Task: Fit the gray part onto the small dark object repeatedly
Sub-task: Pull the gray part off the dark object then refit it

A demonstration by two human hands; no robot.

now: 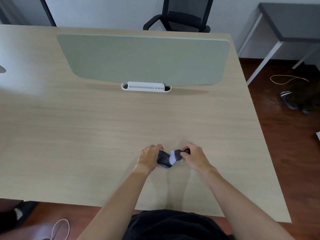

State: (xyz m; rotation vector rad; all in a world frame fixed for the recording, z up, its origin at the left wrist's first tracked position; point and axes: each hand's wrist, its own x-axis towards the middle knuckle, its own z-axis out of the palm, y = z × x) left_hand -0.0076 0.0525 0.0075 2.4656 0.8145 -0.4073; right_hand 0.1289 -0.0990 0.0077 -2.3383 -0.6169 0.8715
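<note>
- We see a light wooden desk (103, 127) filling most of the view.
- A pale green divider panel (143, 58) stands upright across its far half, held in a white clip base (146, 86).
- A black mesh office chair (180, 14) sits behind the desk.
- Near the desk's front edge, our left hand (149, 157) is closed around one end of the gray part (164, 159), which looks like soft dark gray fabric with a white patch at its middle.
- Our right hand (194, 155) pinches the other end together with the small dark object (187, 151), which peeks out between the fingers.
- The gray part spans between both hands, just above or on the desk; we cannot tell which.
</note>
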